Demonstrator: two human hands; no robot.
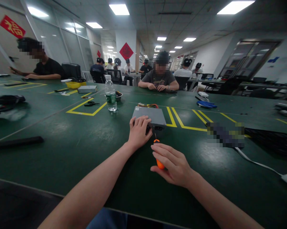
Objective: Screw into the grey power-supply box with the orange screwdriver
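Note:
A flat grey metal box (150, 115) lies on the green table (69, 149) in front of me. My left hand (139, 131) rests on its near left corner, fingers curled over the edge and pressing on it. My right hand (172, 164) is closed around the orange handle of a screwdriver (159, 160). The screwdriver's thin shaft points away from me at the box's near face. Coloured wires (148, 105) show at the far side of the box.
A water bottle (111, 94) and a small bowl (119, 95) stand behind the box to the left. Yellow tape lines (181, 122) mark the table. A blue item (206, 104) lies far right; a white cable (255, 162) runs at right. Other people sit across the table.

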